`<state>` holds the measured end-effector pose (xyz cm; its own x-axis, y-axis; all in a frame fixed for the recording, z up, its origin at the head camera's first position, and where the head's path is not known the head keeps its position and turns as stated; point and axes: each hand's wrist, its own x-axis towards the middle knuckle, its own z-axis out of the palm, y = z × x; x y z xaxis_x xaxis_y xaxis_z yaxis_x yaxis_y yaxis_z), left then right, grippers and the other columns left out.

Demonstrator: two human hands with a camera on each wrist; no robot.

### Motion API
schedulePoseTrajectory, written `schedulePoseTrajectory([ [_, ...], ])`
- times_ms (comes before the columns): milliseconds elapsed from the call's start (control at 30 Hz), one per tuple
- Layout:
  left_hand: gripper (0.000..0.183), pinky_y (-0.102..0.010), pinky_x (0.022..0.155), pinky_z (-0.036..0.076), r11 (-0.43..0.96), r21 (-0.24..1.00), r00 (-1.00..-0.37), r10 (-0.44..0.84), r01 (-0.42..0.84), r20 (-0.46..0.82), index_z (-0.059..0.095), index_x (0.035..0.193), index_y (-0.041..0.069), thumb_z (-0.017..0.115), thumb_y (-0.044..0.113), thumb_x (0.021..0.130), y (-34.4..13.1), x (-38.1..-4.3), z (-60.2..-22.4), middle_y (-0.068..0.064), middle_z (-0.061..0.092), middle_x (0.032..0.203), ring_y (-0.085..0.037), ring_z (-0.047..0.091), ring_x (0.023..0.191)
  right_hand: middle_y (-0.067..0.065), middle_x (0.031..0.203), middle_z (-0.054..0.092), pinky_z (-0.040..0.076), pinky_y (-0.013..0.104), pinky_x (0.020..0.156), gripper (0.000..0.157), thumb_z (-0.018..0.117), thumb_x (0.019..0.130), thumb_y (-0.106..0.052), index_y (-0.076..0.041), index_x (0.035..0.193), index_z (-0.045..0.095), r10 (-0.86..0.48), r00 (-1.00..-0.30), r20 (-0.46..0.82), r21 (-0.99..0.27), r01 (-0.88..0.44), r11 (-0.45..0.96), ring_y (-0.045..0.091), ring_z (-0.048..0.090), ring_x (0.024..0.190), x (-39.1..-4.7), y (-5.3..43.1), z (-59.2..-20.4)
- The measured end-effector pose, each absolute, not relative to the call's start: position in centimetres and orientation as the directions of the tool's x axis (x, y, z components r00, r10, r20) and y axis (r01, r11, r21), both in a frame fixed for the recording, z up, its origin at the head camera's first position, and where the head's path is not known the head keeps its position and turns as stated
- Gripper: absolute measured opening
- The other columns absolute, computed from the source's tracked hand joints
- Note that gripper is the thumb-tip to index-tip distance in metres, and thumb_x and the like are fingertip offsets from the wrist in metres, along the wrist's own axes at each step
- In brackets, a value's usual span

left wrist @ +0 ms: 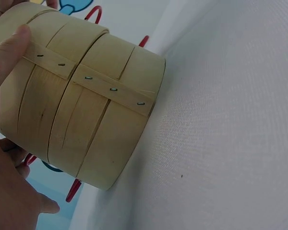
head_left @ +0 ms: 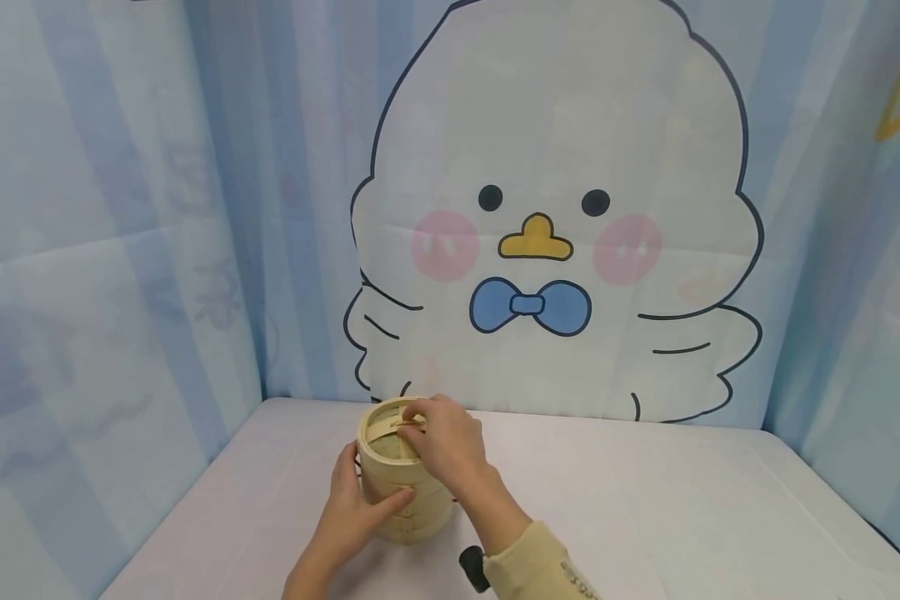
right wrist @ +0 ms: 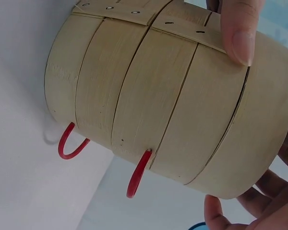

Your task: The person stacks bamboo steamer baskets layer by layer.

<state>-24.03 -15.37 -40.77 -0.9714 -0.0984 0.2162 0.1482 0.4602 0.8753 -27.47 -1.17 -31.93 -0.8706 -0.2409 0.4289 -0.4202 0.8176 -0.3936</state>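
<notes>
A round bamboo steamer of stacked tiers stands upright on the table, its woven lid on top. My left hand grips the side, thumb across the front and fingers round the left. My right hand reaches over the top and pinches the strip handle of the lid. Stapled bamboo bands and red loops show on the tier walls in the wrist views. The right fingertips at the handle are partly hidden in the head view.
A white cloth covers the table. Behind it hangs a pale curtain printed with a cartoon bird, and blue-striped curtains close off the sides. A small black device sits by the right sleeve.
</notes>
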Motion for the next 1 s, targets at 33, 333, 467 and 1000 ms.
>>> schedulePoseTrajectory([
  [33, 0.107, -0.056, 0.097, 0.033, 0.462, 0.875, -0.972, -0.097, 0.148, 0.216, 0.015, 0.143, 0.006, 0.075, 0.054, 0.070, -15.4, -24.0, -40.8, -0.020, 0.023, 0.144, -0.033, 0.033, 0.123, -0.002, 0.093, 0.062, 0.050, 0.041, 0.072, 0.016, 0.070, 0.084, -0.034, -0.021, 0.094, 0.071, -0.238, -0.872, 0.428, -0.393, -0.416, 0.820, 0.018, 0.061, 0.086, -27.5, -1.2, -31.9],
  [333, 0.108, -0.058, 0.098, 0.032, 0.466, 0.874, -0.974, -0.095, 0.138, 0.205, 0.013, 0.144, 0.005, 0.074, 0.055, 0.070, -15.3, -23.9, -40.6, -0.022, 0.021, 0.144, -0.036, 0.032, 0.124, -0.002, 0.092, 0.062, 0.048, 0.044, 0.072, 0.016, 0.069, 0.084, -0.034, -0.022, 0.094, 0.070, -0.206, -0.887, 0.414, -0.404, -0.382, 0.831, 0.018, 0.060, 0.084, -27.3, -1.4, -32.0],
  [467, 0.108, -0.057, 0.098, 0.032, 0.464, 0.875, -0.973, -0.099, 0.139, 0.207, 0.014, 0.144, 0.006, 0.075, 0.055, 0.070, -15.3, -24.1, -40.6, -0.021, 0.022, 0.144, -0.035, 0.033, 0.124, -0.002, 0.092, 0.062, 0.048, 0.045, 0.072, 0.015, 0.070, 0.084, -0.034, -0.022, 0.094, 0.070, -0.202, -0.885, 0.420, -0.394, -0.379, 0.837, 0.019, 0.061, 0.084, -27.4, -1.5, -32.1],
  [1000, 0.110, -0.053, 0.094, 0.036, 0.484, 0.852, -0.956, -0.091, 0.203, 0.279, 0.015, 0.144, 0.007, 0.078, 0.053, 0.066, -15.9, -24.3, -40.6, -0.018, 0.024, 0.143, -0.031, 0.035, 0.119, 0.001, 0.114, 0.063, 0.047, 0.050, 0.083, 0.031, 0.062, 0.090, -0.035, -0.020, 0.116, 0.066, -0.285, -0.843, 0.457, -0.389, -0.478, 0.788, 0.022, 0.059, 0.105, -27.0, -0.5, -32.0],
])
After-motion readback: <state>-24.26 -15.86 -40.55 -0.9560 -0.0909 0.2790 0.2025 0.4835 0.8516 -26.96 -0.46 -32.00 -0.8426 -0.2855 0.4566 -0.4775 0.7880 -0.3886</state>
